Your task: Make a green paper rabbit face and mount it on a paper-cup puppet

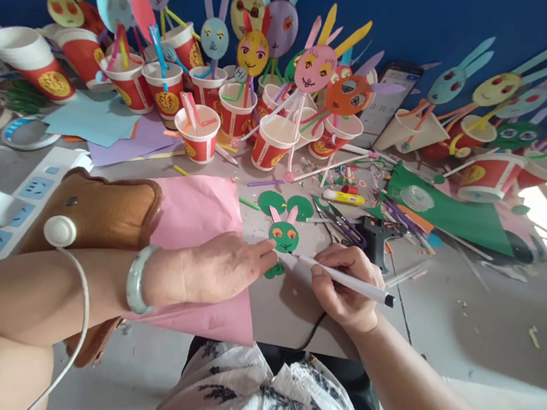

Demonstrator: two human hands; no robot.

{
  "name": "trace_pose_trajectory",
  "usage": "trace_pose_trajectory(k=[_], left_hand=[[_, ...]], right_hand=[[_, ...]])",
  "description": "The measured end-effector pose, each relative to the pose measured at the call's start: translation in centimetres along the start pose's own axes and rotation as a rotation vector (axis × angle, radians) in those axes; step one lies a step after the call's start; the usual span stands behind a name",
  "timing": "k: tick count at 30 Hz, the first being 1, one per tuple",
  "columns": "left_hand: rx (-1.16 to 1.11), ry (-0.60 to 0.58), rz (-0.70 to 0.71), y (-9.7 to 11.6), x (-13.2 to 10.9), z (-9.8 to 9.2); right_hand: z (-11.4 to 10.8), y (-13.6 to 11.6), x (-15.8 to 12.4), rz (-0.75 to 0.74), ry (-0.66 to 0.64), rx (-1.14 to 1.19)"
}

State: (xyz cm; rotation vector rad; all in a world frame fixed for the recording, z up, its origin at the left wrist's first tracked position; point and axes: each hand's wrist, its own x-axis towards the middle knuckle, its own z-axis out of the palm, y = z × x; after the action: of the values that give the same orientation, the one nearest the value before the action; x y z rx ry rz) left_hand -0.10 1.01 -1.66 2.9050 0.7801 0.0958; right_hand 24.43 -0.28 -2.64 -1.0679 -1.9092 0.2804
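Note:
A white marker pen [351, 282] with a black end is gripped in my right hand [350, 289], its tip pointing left toward a small green paper face [285, 237]. The face has pink ears, orange eyes and a drawn mouth. My left hand [230, 263] rests with its fingertips pressed together at the lower left edge of the face; whether they pinch it is hidden. Just below those fingers lies a small green paper piece [273, 271] with dark writing. Behind the face are round green paper pieces [272, 202].
Paper cups [274, 143] carrying paper rabbit heads line the back. A glue gun [374, 238], scissors [344, 226] and a glue stick [343, 197] lie beyond my right hand. Pink paper [202, 209], a brown cushion [101, 209] and a power strip [27, 199] are at left.

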Motion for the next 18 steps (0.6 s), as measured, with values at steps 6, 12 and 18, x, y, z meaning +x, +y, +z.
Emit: trace_pose_trajectory(k=[6,12,18], left_hand=[[-0.084,-0.038,0.012,-0.34,0.35,-0.16],[-0.088,-0.024,0.010,-0.35,0.43,-0.16],[-0.087,-0.026,0.002,-0.38,0.37,0.08]], right_hand=[[0.04,-0.04,0.10,-0.002,0.007,0.009],[-0.02,-0.14,0.09,0.021,-0.010,0.010],[-0.03,-0.11,0.14,0.020,-0.009,0.006]])
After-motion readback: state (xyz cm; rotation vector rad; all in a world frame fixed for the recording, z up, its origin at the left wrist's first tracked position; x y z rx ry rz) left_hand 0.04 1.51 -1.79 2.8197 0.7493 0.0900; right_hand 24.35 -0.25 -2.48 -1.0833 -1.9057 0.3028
